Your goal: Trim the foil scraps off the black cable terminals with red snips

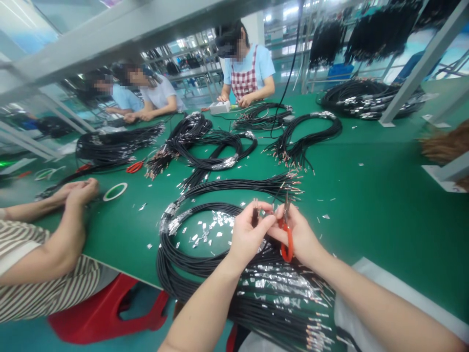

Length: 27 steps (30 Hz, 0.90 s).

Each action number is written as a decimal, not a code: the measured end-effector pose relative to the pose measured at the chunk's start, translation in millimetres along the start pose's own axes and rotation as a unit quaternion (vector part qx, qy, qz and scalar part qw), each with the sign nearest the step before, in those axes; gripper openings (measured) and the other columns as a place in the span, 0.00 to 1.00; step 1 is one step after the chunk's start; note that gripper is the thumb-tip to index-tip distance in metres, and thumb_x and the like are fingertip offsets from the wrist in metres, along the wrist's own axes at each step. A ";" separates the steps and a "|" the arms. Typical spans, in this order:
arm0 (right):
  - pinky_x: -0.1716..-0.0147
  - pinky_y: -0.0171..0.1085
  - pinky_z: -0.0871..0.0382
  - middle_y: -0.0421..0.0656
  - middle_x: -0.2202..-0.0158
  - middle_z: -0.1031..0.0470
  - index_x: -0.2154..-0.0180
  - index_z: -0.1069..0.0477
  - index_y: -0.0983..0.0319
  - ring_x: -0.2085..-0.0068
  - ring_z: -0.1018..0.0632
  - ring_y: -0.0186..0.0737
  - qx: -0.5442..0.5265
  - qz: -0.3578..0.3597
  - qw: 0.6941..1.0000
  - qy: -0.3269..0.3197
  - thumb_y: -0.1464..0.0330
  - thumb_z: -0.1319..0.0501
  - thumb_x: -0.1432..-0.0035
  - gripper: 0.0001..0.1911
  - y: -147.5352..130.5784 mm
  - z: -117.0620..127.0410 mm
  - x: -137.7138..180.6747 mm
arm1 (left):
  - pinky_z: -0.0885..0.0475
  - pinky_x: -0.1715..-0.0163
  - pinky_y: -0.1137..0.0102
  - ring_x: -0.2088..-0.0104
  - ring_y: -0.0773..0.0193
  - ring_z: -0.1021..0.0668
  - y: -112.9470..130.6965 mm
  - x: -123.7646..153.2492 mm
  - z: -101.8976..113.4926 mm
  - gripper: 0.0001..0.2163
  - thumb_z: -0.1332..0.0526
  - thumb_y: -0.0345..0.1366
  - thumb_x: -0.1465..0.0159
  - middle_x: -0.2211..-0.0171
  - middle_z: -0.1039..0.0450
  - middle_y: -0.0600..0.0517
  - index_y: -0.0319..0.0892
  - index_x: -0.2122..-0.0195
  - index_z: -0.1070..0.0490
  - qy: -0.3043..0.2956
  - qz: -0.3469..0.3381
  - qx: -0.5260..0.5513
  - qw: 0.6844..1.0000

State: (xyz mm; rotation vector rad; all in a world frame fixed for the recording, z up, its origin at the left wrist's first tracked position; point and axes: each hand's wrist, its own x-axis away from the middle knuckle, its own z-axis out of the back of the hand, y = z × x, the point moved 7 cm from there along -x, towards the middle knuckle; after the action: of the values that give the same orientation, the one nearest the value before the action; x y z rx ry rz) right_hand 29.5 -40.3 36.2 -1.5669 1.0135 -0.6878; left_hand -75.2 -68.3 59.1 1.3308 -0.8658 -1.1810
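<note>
My left hand (246, 233) pinches the end of a black cable (255, 216), whose short stripped tip points up between the fingers. Close against it, my right hand (302, 234) holds small scissors (289, 247) with red handles, blades pointing up and away. The fingertips of both hands meet around the cable, so the exact contact is hidden. Below my hands lies a large coiled bundle of black cables (198, 266), with silver foil wraps and bare coppery ends fanned toward the lower right. Small foil scraps (210, 242) are scattered inside the coil.
More cable coils (311, 127) lie across the green table (370, 195). To my left, a co-worker's hands (78, 191) are beside a roll of tape (115, 192). Red-handled scissors (134, 167) lie farther back. A metal post (414, 68) stands at right, a red stool (106, 313) at lower left.
</note>
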 end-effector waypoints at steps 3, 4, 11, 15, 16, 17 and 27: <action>0.71 0.33 0.36 0.34 0.71 0.39 0.71 0.45 0.58 0.72 0.33 0.31 0.020 0.013 1.000 0.005 0.64 0.31 0.56 0.21 4.2 -1.0 -0.1 | 0.33 0.71 0.74 0.76 0.70 0.29 -3.5 1.4 3.2 0.06 0.35 0.36 0.46 0.73 0.28 0.54 0.41 0.68 0.29 0.038 0.022 -0.034 0.998; 0.71 0.33 0.37 0.34 0.72 0.39 0.70 0.45 0.58 0.72 0.34 0.31 0.029 0.014 0.999 0.004 0.64 0.32 0.55 0.20 6.4 -1.6 0.1 | 0.33 0.71 0.74 0.76 0.70 0.29 -3.0 1.7 4.4 0.06 0.35 0.36 0.46 0.74 0.28 0.54 0.40 0.70 0.29 0.050 0.018 -0.042 0.998; 0.72 0.33 0.38 0.33 0.74 0.39 0.71 0.46 0.58 0.73 0.35 0.31 0.015 0.012 0.999 0.026 0.66 0.31 0.56 0.21 10.6 2.1 0.1 | 0.31 0.65 0.73 0.71 0.68 0.25 6.0 0.9 3.4 0.05 0.41 0.33 0.42 0.74 0.25 0.54 0.40 0.73 0.30 0.048 -0.044 -0.055 0.996; 0.71 0.33 0.37 0.34 0.71 0.38 0.72 0.46 0.58 0.72 0.33 0.31 -0.002 -0.001 0.999 0.039 0.65 0.30 0.59 0.24 8.4 5.0 -0.5 | 0.31 0.63 0.71 0.68 0.67 0.24 1.7 -1.2 -3.5 0.05 0.43 0.32 0.41 0.72 0.25 0.52 0.40 0.73 0.32 0.004 -0.027 -0.041 0.999; 0.71 0.33 0.37 0.34 0.71 0.38 0.72 0.46 0.58 0.73 0.33 0.30 0.001 -0.003 0.999 0.038 0.64 0.30 0.59 0.24 7.8 4.8 -0.3 | 0.31 0.63 0.71 0.68 0.67 0.25 0.4 -1.6 -4.0 0.05 0.43 0.32 0.41 0.71 0.26 0.52 0.40 0.73 0.32 0.001 -0.022 -0.031 0.999; 0.72 0.33 0.37 0.34 0.72 0.38 0.72 0.47 0.58 0.73 0.34 0.30 0.005 -0.005 0.999 0.035 0.64 0.30 0.59 0.24 7.4 4.3 0.1 | 0.31 0.64 0.72 0.68 0.67 0.25 -0.7 -1.9 -3.9 0.04 0.42 0.32 0.41 0.71 0.27 0.52 0.40 0.72 0.33 0.003 -0.018 -0.022 1.000; 0.70 0.34 0.37 0.34 0.73 0.38 0.72 0.46 0.58 0.73 0.33 0.31 0.046 0.000 0.999 0.028 0.69 0.35 0.54 0.17 8.1 1.7 3.3 | 0.34 0.72 0.74 0.75 0.70 0.28 -12.4 -4.6 0.9 0.06 0.38 0.36 0.44 0.74 0.28 0.53 0.39 0.69 0.28 0.009 0.047 0.057 0.997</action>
State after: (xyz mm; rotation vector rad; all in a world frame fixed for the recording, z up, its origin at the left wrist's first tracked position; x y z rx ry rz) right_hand 30.5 -42.7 27.6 -1.4752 1.0101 -0.7706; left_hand -78.9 -62.5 47.8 1.3744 -0.9846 -1.0587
